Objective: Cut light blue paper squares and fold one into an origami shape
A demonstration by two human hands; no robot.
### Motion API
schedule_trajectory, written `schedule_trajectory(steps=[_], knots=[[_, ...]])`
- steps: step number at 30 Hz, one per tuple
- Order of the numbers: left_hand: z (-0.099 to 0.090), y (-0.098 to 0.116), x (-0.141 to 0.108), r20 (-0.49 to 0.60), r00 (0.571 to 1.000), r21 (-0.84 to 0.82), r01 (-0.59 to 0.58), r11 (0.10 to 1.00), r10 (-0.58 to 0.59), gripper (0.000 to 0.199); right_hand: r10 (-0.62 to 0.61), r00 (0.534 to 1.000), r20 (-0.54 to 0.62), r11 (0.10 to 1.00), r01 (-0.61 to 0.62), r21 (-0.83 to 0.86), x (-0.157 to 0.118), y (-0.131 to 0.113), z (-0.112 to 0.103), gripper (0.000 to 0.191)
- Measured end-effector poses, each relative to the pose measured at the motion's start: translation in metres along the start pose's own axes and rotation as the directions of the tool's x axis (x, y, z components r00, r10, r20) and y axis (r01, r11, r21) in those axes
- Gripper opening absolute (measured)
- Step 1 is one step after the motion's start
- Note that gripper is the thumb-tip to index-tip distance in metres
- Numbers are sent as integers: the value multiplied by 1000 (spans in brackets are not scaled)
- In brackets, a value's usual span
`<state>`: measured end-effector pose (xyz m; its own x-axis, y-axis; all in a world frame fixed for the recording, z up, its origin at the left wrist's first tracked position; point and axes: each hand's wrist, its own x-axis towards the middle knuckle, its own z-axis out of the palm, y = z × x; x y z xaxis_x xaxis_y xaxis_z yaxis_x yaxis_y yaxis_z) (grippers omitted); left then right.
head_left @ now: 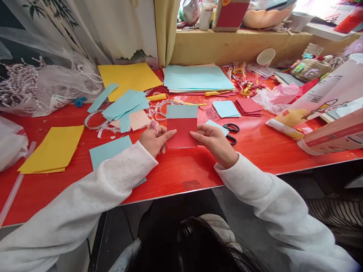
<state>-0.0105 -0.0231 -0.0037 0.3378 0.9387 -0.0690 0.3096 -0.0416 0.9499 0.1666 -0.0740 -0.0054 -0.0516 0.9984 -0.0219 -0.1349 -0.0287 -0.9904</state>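
A red square of paper [183,133] lies over a light blue sheet of paper [182,111], whose top strip shows above it. My left hand [155,139] pinches the left edge of the pair between thumb and fingers. At the right edge, my right hand [211,140] grips the same two papers. Both are held up over the red table. Just beyond my right hand are black-handled scissors [232,130], their blades hidden beneath a small blue piece of paper [217,127]. Under my left forearm lies a larger blue sheet [110,151], partly covered by the sleeve.
Stacks of blue squares [226,109] and red squares [248,107] sit behind the scissors. Yellow sheets [53,149] lie at left, near a tape roll [95,120] and blue offcuts [126,105]. Large blue sheets [197,77] are at the back. A clear plastic container [334,128] stands right.
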Motion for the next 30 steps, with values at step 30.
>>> schedule_trajectory(steps=[30], knots=[[2,-3,-1,90,995,-16,-42,999,43,31,-32,989,-146,999,28,-27,0,-7,-3,25]])
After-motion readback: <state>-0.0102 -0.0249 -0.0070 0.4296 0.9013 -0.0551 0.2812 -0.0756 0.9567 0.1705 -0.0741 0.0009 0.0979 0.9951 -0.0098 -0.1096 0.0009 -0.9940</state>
